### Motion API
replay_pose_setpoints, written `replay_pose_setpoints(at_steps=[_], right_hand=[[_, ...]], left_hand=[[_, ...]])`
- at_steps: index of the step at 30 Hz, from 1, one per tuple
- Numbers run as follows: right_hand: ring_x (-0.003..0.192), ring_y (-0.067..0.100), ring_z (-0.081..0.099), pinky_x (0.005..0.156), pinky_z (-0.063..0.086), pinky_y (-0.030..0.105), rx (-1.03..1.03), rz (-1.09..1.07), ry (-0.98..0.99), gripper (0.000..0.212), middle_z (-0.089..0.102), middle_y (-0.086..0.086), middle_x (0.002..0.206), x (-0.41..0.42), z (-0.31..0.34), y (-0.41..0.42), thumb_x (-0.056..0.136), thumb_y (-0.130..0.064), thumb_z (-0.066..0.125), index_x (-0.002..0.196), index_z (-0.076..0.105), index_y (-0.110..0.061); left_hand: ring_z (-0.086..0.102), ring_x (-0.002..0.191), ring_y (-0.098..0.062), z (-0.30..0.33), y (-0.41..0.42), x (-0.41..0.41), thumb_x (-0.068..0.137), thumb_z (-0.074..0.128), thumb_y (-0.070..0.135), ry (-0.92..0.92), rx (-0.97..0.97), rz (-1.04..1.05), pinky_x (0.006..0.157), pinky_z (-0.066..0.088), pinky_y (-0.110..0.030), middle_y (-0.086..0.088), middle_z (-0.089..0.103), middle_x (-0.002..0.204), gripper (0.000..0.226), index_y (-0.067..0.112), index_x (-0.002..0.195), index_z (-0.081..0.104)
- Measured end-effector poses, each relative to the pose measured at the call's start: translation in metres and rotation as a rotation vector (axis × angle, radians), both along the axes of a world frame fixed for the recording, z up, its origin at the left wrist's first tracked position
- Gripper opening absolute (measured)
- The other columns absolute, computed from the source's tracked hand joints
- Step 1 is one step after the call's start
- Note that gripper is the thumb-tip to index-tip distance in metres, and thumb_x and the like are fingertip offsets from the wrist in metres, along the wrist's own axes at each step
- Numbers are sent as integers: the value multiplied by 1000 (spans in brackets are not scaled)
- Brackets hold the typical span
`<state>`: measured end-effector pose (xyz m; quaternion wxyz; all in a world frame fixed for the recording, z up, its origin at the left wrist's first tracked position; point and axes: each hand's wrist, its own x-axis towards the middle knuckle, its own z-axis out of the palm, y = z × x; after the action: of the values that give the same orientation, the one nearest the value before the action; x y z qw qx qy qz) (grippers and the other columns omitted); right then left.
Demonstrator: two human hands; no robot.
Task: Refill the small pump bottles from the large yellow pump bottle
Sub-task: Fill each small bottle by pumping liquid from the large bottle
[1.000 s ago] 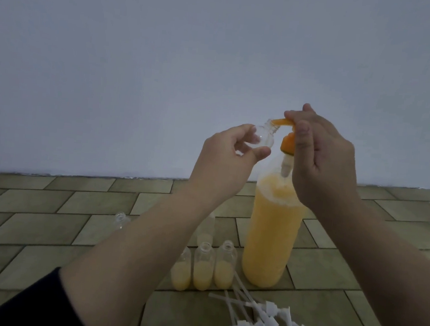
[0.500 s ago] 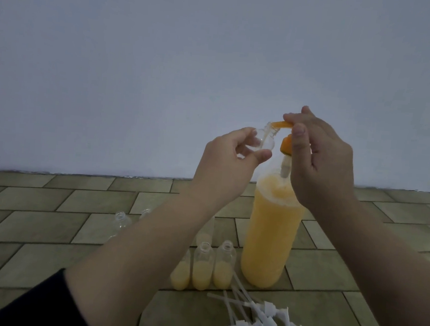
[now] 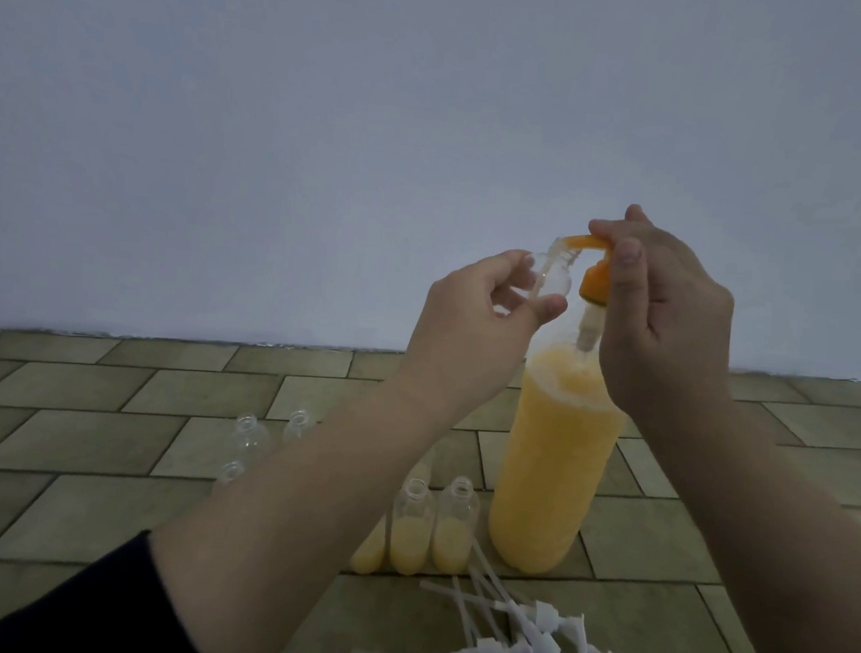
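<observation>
Nearest you, a heap of white pump heads (image 3: pixel 543 639) with dip tubes lies on the tiled floor (image 3: pixel 73 453). Just beyond stand 3 part-filled small bottles (image 3: pixel 451 531) beside the large yellow pump bottle (image 3: pixel 553 470); at least 3 empty small bottles (image 3: pixel 250 433) sit to the left. Higher up, your left hand (image 3: pixel 470 319) pinches an empty small bottle (image 3: pixel 194 253), tilted, its mouth at the orange spout (image 3: pixel 582 242). Your right hand (image 3: pixel 666 314) curls over the orange pump head (image 3: pixel 747 294), fingertips on top. You seem to be mid-fill: next, press down steadily while keeping the mouth under the spout.
</observation>
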<state>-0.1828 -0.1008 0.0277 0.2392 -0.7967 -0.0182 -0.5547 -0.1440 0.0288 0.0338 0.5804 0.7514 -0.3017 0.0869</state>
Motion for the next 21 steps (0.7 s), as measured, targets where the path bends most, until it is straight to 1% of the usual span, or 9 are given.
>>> replay_pose_setpoints(at_steps=[4,5,7,10,12,15,17,19,21], right_hand=[[112,-9,38,94,30,2,-33,25,-13,44,52,-12,98,-3,11,0,100,-26,28,106,66,-5],[111,-10,38,94,30,3,-34,25,-19,45,50,-13,100,-3,15,0,100,-27,27,106,66,-5],[114,-4,40,93,30,3,-29,13,-17,47,49,-15,105,-2,19,0,99,-30,26,109,66,-8],[117,2,42,93,29,2,-36,-8,-31,43,49,-15,108,0,15,-1,100,-27,28,112,65,-8],[117,3,44,94,31,3,-28,-18,-58,42,52,-12,107,1,9,-2,100,-24,29,110,65,-6],[118,6,46,95,31,4,-14,-25,-38,41,62,-1,109,2,0,0,100,-23,30,111,64,-4],[117,5,45,94,29,2,-23,-18,-22,41,61,-4,107,2,0,2,100,-24,29,111,65,-5],[114,-3,42,93,29,1,-36,3,-9,44,53,-11,102,0,7,3,100,-26,28,109,66,-5],[111,-8,39,93,29,1,-46,11,-6,45,48,-14,102,-2,16,2,100,-28,27,108,66,-6]], left_hand=[[59,97,-7,6,2,-1,87,65,26,-14,-7,10,81,45,-14,6,65,111,43,14,128,57],[59,96,-7,9,2,0,87,65,26,-22,-12,9,80,44,-13,6,65,111,43,14,127,57],[59,95,-6,14,2,2,86,66,26,-34,-22,13,80,44,-13,7,65,109,43,14,127,58],[60,93,-6,14,2,3,86,66,27,-47,-10,9,81,46,-16,8,65,107,42,14,125,59],[60,91,-7,10,1,4,86,66,27,-45,1,0,80,47,-18,8,64,103,40,14,123,60],[59,88,-7,3,2,6,85,67,27,-31,28,-9,80,48,-21,7,64,99,41,13,123,61],[59,89,-6,2,3,8,85,68,27,-11,36,-8,80,46,-19,8,64,99,43,13,124,60],[59,89,-4,5,5,9,84,68,27,-15,44,-2,78,43,-15,10,64,99,43,14,124,60],[59,92,-3,11,6,9,85,68,28,-37,37,1,77,42,-9,10,65,102,43,14,125,60]])
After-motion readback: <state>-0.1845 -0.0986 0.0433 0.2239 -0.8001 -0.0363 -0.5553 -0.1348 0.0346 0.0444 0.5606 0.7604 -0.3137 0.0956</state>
